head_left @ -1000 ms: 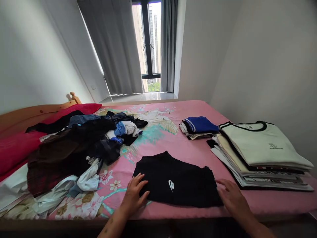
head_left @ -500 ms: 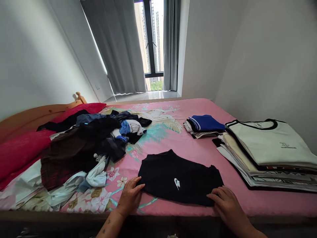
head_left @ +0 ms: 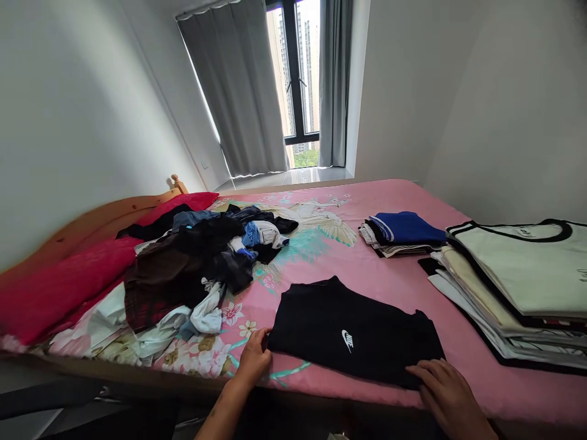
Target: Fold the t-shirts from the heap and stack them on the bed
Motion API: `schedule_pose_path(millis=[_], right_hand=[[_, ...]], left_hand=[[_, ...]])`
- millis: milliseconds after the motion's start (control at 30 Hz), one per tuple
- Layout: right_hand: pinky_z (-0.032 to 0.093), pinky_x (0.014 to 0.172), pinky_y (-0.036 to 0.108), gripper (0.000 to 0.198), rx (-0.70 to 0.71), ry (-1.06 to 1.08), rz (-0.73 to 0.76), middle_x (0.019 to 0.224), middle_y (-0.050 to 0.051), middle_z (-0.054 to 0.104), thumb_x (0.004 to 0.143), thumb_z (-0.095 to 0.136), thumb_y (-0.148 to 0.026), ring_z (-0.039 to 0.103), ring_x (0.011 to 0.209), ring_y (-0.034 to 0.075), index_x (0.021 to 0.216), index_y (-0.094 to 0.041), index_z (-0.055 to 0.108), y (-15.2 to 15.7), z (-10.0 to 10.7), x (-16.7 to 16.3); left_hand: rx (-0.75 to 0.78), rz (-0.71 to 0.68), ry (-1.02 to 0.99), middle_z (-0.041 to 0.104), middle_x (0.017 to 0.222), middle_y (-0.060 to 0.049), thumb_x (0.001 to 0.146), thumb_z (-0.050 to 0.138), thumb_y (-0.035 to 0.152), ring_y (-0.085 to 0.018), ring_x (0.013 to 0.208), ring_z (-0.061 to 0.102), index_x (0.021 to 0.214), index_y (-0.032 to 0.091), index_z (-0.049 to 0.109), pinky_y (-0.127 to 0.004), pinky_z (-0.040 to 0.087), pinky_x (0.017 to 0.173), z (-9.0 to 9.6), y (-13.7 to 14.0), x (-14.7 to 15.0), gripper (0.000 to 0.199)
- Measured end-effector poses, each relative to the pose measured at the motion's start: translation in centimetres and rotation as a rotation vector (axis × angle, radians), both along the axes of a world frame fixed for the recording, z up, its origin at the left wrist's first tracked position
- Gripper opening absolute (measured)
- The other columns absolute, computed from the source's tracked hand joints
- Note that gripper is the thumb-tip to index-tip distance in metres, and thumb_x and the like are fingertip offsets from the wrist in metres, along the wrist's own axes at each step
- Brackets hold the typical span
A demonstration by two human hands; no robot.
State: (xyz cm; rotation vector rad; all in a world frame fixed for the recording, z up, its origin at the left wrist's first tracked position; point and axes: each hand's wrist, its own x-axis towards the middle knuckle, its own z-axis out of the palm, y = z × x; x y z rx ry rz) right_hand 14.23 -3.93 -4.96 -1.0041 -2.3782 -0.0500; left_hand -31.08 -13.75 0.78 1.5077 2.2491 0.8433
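Note:
A pair of black shorts [head_left: 355, 333], folded in half with a white Nike logo facing up, lies flat near the front edge of the bed. At its lower left corner is my left hand [head_left: 255, 360], its fingers closed on the cloth edge. My right hand [head_left: 443, 385] grips the lower right corner, with fingers over the fabric and the thumb hidden beneath. The cloth is spread between both hands and rests on the pink bedsheet [head_left: 385, 198].
A heap of tangled clothes [head_left: 183, 263] covers the left side, beside red pillows [head_left: 77, 287]. Toward the back right sits a small folded pile with a blue garment [head_left: 408, 227] on top. A taller stack of folded shirts [head_left: 518, 263] stands at the right.
The whole view has shifted, so everything sits farther right in the picture. Both hands stay at the shorts' lower corners, and the shorts keep their shape and place on the bed.

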Motion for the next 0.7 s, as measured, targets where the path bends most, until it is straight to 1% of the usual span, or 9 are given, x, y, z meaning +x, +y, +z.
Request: schedule_pose_path(millis=[67,133,200,233,300,400,500,600,700], right_hand=[[0.04,0.092,0.044,0.032,0.009,0.033,-0.006,0.101,0.004,0.062,0.077,0.054,-0.023,0.056,0.095,0.023,0.109,-0.028,0.058,-0.1,-0.5,-0.1],[0.039,0.093,0.045,0.031,0.008,0.066,-0.017,0.101,0.004,0.062,0.078,0.052,-0.023,0.056,0.095,0.023,0.108,-0.028,0.059,-0.3,-0.7,-0.3],[0.039,0.093,0.046,0.03,-0.013,0.078,-0.037,0.101,0.005,0.062,0.079,0.05,-0.024,0.056,0.096,0.024,0.107,-0.027,0.059,-0.6,-0.8,-0.5],[0.039,0.093,0.046,0.03,-0.025,0.079,-0.048,0.101,0.005,0.062,0.079,0.05,-0.024,0.055,0.097,0.025,0.107,-0.027,0.059,-0.6,-0.8,-0.6],[0.039,0.093,0.047,0.03,-0.043,0.08,-0.065,0.101,0.005,0.061,0.079,0.049,-0.024,0.055,0.098,0.025,0.107,-0.027,0.059,-0.7,-0.7,-0.7],[0.039,0.093,0.046,0.03,-0.052,0.086,-0.055,0.101,0.004,0.061,0.079,0.049,-0.024,0.055,0.097,0.024,0.106,-0.027,0.059,-0.6,-0.7,-0.7],[0.04,0.092,0.045,0.028,-0.065,0.086,-0.045,0.101,0.004,0.061,0.079,0.05,-0.024,0.055,0.097,0.024,0.106,-0.027,0.059,-0.5,-0.6,-0.6],[0.041,0.09,0.044,0.026,-0.083,0.093,-0.059,0.1,0.004,0.062,0.079,0.054,-0.029,0.055,0.096,0.024,0.104,-0.027,0.06,-0.4,-0.2,-0.7],[0.042,0.088,0.043,0.025,-0.116,0.095,-0.077,0.1,0.004,0.062,0.081,0.055,-0.036,0.055,0.096,0.024,0.103,-0.026,0.06,-0.5,0.3,-0.8]], left_hand=[[-0.023,0.024,0.0,0.063,0.099,-0.005,0.067,0.052,0.013,-0.017,0.093,0.058,0.104,0.017,0.059,-0.03,0.044,0.085,0.3,0.0,0.2,0.037],[-0.053,0.056,0.002,0.063,0.087,-0.004,0.071,0.056,0.028,-0.019,0.084,0.059,0.093,0.017,0.062,-0.03,0.044,0.078,0.6,0.1,0.3,0.024],[-0.08,0.083,-0.002,0.061,0.075,-0.003,0.072,0.056,0.04,-0.02,0.077,0.058,0.077,0.018,0.063,-0.03,0.043,0.071,0.8,0.5,0.4,0.024],[-0.09,0.092,-0.011,0.06,0.071,-0.002,0.073,0.055,0.043,-0.02,0.074,0.057,0.072,0.018,0.062,-0.03,0.042,0.069,0.8,0.8,0.4,0.026],[-0.1,0.094,-0.044,0.061,0.068,-0.001,0.073,0.054,0.042,-0.018,0.071,0.057,0.071,0.019,0.062,-0.028,0.041,0.067,0.9,1.2,0.5,0.025],[-0.099,0.074,-0.099,0.064,0.072,0.001,0.072,0.056,0.037,-0.017,0.072,0.059,0.076,0.02,0.063,-0.025,0.041,0.065,1.1,1.5,0.6,0.019],[-0.1,0.074,-0.122,0.064,0.068,0.001,0.072,0.056,0.037,-0.016,0.069,0.058,0.072,0.02,0.063,-0.024,0.04,0.063,1.3,1.4,0.7,0.019],[-0.111,0.093,-0.127,0.062,0.061,0.002,0.076,0.051,0.041,-0.015,0.063,0.056,0.066,0.019,0.061,-0.024,0.038,0.06,1.6,1.4,1.0,0.026],[-0.122,0.089,-0.128,0.064,0.067,0.002,0.076,0.052,0.038,-0.016,0.067,0.058,0.071,0.02,0.062,-0.023,0.038,0.06,1.7,1.4,1.5,0.022]])
